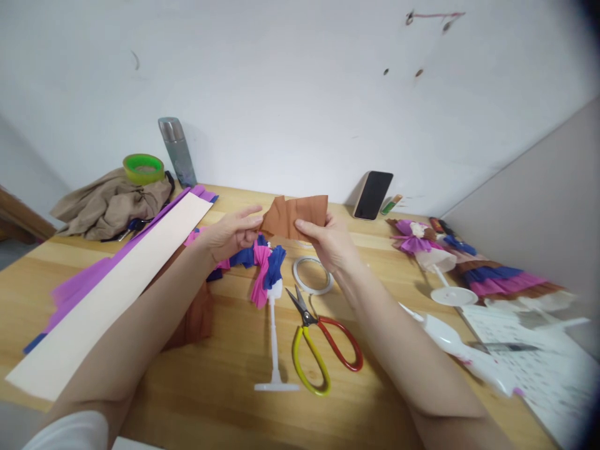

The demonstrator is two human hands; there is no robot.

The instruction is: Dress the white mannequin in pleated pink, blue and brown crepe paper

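The brown piece [304, 215] is held up above the middle of the surface [225, 387], its long axis running left to right and nearly level. Its right end is broad and square-cut, reaching slightly higher; its left end narrows toward the left hand [229, 235].

On the white sheet [557, 369] at the right, the rows of small marks are too blurred to read.

The brown piece is thin, matt and rust-coloured, with soft upright folds and a slanting overlap left of its middle. The right hand [336, 242] holds its right part, thumb across the front and the other fingers behind. The left hand's fingers are partly spread at the left edge; whether they grip it, I cannot tell.

Nearer than the piece stands a white stand [274, 337], with blue and pink strips [268, 269] bunched at its top. Just right of it lie scissors [307, 320], one handle yellow and one red, blades pointing far and left. A tape ring [313, 290] lies beyond the scissors.
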